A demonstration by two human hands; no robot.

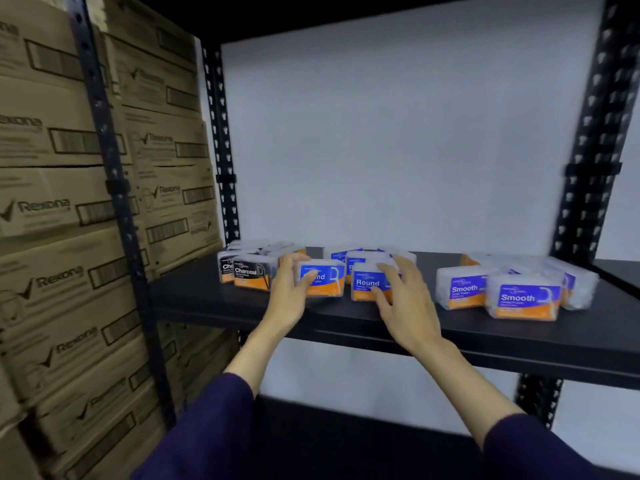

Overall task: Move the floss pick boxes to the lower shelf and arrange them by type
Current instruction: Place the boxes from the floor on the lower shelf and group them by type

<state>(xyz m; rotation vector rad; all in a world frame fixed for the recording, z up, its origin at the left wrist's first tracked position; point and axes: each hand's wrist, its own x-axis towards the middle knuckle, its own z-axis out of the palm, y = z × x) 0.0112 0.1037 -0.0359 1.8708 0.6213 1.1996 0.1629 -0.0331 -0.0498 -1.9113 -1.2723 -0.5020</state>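
Here, head view, the only one. Floss pick boxes sit on a black shelf (346, 327) in three groups: Charcoal boxes (250, 273) at the left, Round boxes in the middle, Smooth boxes (523, 299) at the right. Whether this is the lower shelf the task means, I cannot tell; a darker level shows below it.

Left hand (292, 287): reaches in from below, palm turned rightward, fingers curled round the left end of the left Round box (323, 277), thumb across its front label. Grip: holding that box. The box stands upright, long axis running left–right along the shelf edge, label facing out. It lies directly to the right of the hand and just beside the Charcoal group.

Right hand (403, 289): fingers spread and fairly straight, laid over the right part of the right Round box (367, 285), not curled round it. Grip: open, touching only. This box lies to the left of the palm, same left–right axis, near its neighbour with a small gap between.

Judgement: the two hands bracket the Round pair from opposite ends; an inward push would close the gap. Left hand is nearer the Charcoal boundary, right hand nearer the Smooth group, which stands well apart.

Frame is motion-blurred; rear boxes unclear.
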